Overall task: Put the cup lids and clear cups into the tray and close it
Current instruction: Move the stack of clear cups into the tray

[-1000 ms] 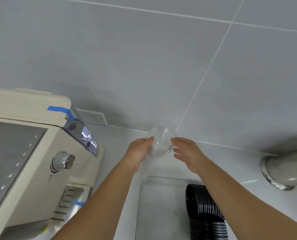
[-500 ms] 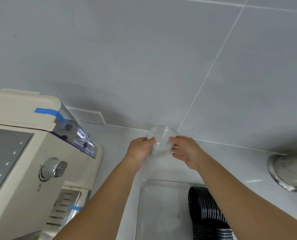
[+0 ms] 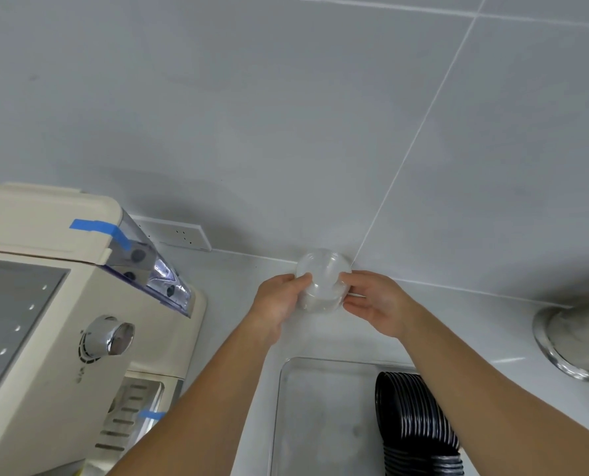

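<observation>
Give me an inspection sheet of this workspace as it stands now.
Surface: pale grey counter meeting a grey tiled wall.
Job's things: stack of clear plastic cups near the wall; clear rectangular tray nearer the camera, with a row of black ribbed cup lids lying inside it.
Clutter: cream countertop appliance with blue tape strips; shiny metal vessel at the right edge.
Grippers: left hand and right hand pinch the cup stack from opposite sides.
Cables: nothing seen.
Surroundings: white wall socket.
</observation>
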Tool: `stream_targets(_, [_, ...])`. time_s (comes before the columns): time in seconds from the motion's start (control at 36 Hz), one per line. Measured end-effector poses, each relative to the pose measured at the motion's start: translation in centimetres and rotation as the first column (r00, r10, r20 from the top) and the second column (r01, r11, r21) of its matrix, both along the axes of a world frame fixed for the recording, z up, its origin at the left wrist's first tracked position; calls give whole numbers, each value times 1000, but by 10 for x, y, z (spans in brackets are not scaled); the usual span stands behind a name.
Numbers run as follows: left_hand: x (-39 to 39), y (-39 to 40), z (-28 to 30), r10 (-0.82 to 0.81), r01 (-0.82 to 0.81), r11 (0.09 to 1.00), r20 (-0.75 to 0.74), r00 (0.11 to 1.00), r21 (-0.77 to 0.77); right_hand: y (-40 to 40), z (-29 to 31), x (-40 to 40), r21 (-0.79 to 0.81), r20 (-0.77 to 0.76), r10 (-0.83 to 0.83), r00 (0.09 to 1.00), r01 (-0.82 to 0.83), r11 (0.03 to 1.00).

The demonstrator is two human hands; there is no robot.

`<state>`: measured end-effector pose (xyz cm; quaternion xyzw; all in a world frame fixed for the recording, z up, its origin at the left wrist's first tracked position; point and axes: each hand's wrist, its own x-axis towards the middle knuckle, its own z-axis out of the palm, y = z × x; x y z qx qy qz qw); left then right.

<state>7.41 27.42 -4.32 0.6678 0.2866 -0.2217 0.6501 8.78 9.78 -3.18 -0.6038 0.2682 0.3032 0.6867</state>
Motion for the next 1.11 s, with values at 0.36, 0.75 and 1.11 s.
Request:
stream_targets(0.36, [-18,0,20,16,-15,997,9,1000,-81,-5,18,-12,-28,49,-26,998,28,999])
stream_targets(0.75, [-51,1,67,53,-38,984,83,995,-173,-4,75,-43,5,144,-29,989,28,1000])
stream_targets(1.11, [-91,2,104,90,-53,974,161,983,-222,-3,115,-84,23,243,-48,969,44,999])
